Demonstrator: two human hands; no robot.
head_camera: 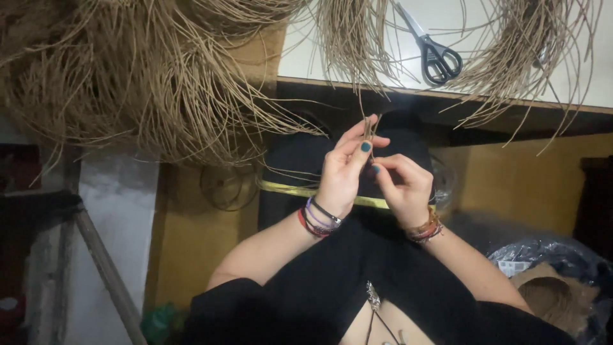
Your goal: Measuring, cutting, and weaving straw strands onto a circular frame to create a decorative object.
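Overhead, scissors (438,56) lie on the white table (575,70) among straw strands (159,83).

Tan straw strands (147,83), black-handled scissors (437,54), teal nails on left hand (345,169)

Both hands — left (343,171), right (402,185) — pinch tan fibre strands (370,128); scissors (434,51) on table (575,83).

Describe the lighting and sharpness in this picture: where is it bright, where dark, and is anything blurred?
Head view: brightest on the white tabletop by the scissors; the lap beneath is deep shadow; left hand and right hand evenly lit, slightly soft; fibre bundle strands smear together.
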